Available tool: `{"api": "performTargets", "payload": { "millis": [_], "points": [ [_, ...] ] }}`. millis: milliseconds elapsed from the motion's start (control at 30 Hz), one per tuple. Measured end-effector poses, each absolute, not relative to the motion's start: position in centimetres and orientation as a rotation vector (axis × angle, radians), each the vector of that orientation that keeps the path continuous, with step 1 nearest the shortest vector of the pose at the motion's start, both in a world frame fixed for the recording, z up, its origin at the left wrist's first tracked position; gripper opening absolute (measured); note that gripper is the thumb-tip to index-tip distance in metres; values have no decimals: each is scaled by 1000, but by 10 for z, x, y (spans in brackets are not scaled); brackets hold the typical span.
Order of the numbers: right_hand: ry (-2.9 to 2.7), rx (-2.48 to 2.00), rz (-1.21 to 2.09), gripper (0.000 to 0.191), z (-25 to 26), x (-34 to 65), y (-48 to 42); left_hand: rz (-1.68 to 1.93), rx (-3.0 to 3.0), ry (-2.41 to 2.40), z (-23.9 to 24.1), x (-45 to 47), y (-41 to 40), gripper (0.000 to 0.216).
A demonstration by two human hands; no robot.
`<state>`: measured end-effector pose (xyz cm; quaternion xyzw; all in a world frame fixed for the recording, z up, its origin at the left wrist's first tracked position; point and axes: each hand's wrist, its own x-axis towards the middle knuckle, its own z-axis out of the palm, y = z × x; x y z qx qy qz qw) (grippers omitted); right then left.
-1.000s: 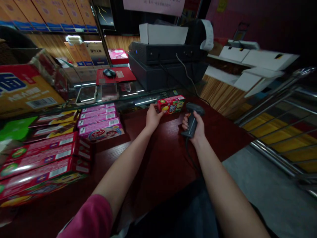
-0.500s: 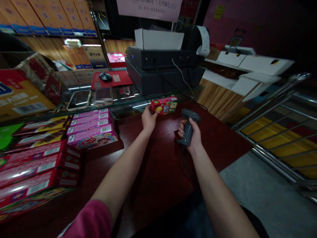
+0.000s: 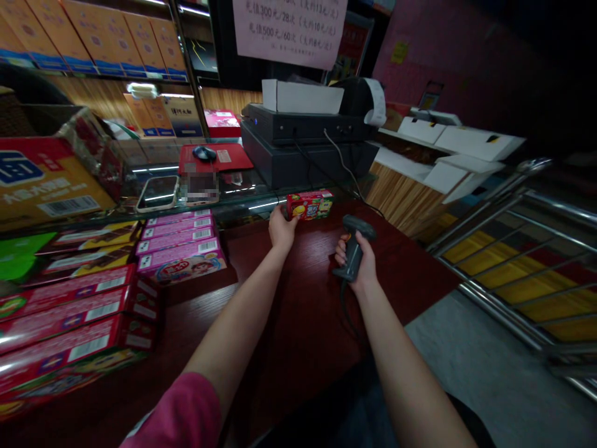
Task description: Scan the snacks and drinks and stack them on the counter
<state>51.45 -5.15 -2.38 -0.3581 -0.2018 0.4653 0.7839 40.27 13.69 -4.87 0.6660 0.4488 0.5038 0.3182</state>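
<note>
My left hand (image 3: 282, 229) reaches to the back of the dark red counter (image 3: 298, 317). Its thumb and fingers grip the left end of a small red snack box (image 3: 311, 205), which stands on its long edge by the glass. In my right hand (image 3: 366, 264) is a dark grey barcode scanner (image 3: 355, 246), held by its handle with its head up. The scanner's cable runs down towards my lap. Left of my arms lie several pink snack boxes (image 3: 186, 249) and larger red boxes (image 3: 88, 330), with barcodes facing up.
Chocolate-pictured packs (image 3: 93, 255) and a green pack (image 3: 23, 255) lie at the left, below an open carton (image 3: 51, 174). On the glass are a phone (image 3: 158, 193) and a mouse (image 3: 204, 153). A black cash drawer (image 3: 303, 155) stands behind; a metal rail (image 3: 513, 261) is at right.
My view has tilted up slightly, so the scene sits lower and more of the pink price sign shows. Both hands keep their holds, with little movement over the counter.
</note>
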Motion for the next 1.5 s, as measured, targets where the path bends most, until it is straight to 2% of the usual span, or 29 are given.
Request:
{"api": "performTargets", "payload": {
  "millis": [100,300,600,800,933,1067,1267,1500],
  "points": [
    [-448,-783,1010,40,-22,513,-53,1321,1739,1184,-51,388,123,57],
    [-489,-854,1107,37,-17,496,-68,1264,1807,989,-56,325,71,44],
    [-635,-938,1386,35,-14,394,-89,1020,2624,858,-30,171,-24,47],
    [-681,-977,1428,41,-15,335,-102,953,2948,858,-25,77,-57,46],
    [-694,-868,1505,38,-12,309,-108,1004,2899,1024,-22,13,-71,58],
    [-735,-765,1611,34,-11,273,-110,1120,2759,1410,-21,-39,-78,63],
    [-771,-736,1771,36,-14,233,-110,1175,2532,1734,-18,-66,-80,87],
    [-672,-737,1704,35,-11,239,-117,1215,2483,1701,-17,-63,-78,80]
  ]
}}
